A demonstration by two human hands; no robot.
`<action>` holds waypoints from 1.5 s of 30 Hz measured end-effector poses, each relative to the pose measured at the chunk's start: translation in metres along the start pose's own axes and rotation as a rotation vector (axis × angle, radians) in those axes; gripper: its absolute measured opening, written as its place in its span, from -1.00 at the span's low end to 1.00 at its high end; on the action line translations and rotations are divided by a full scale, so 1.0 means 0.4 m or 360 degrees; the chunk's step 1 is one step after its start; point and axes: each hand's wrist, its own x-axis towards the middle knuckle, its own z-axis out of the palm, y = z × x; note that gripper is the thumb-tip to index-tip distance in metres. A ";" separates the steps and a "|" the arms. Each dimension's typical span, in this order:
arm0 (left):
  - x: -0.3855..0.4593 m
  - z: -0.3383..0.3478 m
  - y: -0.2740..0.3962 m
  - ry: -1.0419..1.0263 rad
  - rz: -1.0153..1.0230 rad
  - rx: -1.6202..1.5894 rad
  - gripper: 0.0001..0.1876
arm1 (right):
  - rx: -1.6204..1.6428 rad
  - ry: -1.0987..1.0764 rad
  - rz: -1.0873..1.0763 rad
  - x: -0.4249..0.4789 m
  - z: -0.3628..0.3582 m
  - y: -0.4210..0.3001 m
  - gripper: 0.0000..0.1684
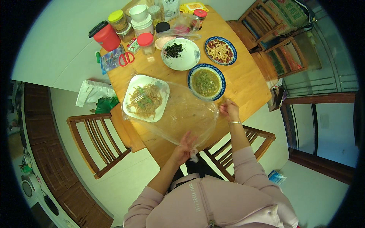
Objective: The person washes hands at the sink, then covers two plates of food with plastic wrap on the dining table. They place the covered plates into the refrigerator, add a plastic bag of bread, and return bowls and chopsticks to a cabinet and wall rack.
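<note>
A sheet of clear plastic film (188, 114) stretches from a square white plate (164, 107) towards me, covering the shredded food with green pieces (145, 99) on that plate. At the near edge of the table, my left hand (184, 148) holds a gathered corner of the film, which partly veils its fingers. My right hand (230, 109) is at the film's right edge, fingertips bent together; whether they pinch the film is unclear. Just beyond that hand stands a blue-rimmed bowl (190, 85) of greenish soup with chopped greens.
A white plate (185, 64) with dark chopped bits and a blue-rimmed plate (234, 58) of peanuts sit farther back on the wooden table (245, 82). Red-handled scissors (126, 59), a red-lidded jar (146, 42) and several other containers crowd the far left. Wooden chairs (98, 142) surround the table.
</note>
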 end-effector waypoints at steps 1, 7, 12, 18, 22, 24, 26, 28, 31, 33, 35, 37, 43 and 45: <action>0.001 0.014 0.008 -0.0091 0.0026 -0.0036 -0.06 | -0.0031 0.0195 -0.0035 0.017 0.022 0.005 -0.68; -0.013 0.056 0.027 -0.0188 0.0105 -0.0069 0.04 | -0.0016 -0.0017 -0.0125 0.055 0.101 0.025 -0.73; -0.027 0.093 0.044 -0.0270 0.0088 -0.0227 0.06 | 0.0012 -0.0170 -0.0253 0.041 0.028 0.106 -0.71; -0.029 0.069 0.044 -0.0533 0.0131 -0.0176 0.06 | -0.0052 -0.0223 -0.0160 -0.082 -0.001 0.209 -0.81; -0.021 0.091 0.045 -0.0384 0.0104 -0.0195 0.08 | -0.0210 -0.0484 -0.0104 -0.137 0.021 0.242 -0.80; -0.020 0.093 0.040 -0.0326 0.0069 -0.0250 0.09 | -0.0212 -0.0495 -0.0154 -0.122 0.026 0.281 -0.78; -0.029 0.108 0.042 -0.0272 0.0046 -0.0284 0.10 | -0.0384 -0.0655 -0.0139 -0.124 0.027 0.282 -0.70; -0.033 0.094 0.039 -0.0288 0.0072 -0.0222 0.10 | -0.0699 -0.0571 0.0259 -0.142 0.036 0.207 -0.48; -0.035 0.082 0.041 -0.0326 0.0030 -0.0179 0.10 | -0.0782 -0.0629 0.0576 -0.191 0.045 0.107 -0.15; -0.036 0.071 0.035 -0.0355 0.0015 -0.0180 0.10 | -0.0678 -0.0775 0.0760 -0.202 0.052 0.093 -0.05; -0.031 0.062 0.033 -0.0378 0.0035 -0.0201 0.10 | -0.0543 -0.0967 0.0999 -0.205 0.089 0.100 -0.05; -0.043 0.071 0.044 -0.0371 0.0031 -0.0230 0.10 | -0.0125 -0.1047 0.1183 -0.207 0.117 0.121 -0.17; -0.071 0.114 0.055 -0.0389 0.0081 -0.0327 0.03 | 0.0455 -0.1061 0.0876 -0.245 0.160 0.091 -0.64; -0.067 0.101 0.050 -0.0443 0.0076 -0.0247 -0.03 | 0.0623 -0.1179 0.0612 -0.160 0.072 0.123 -0.75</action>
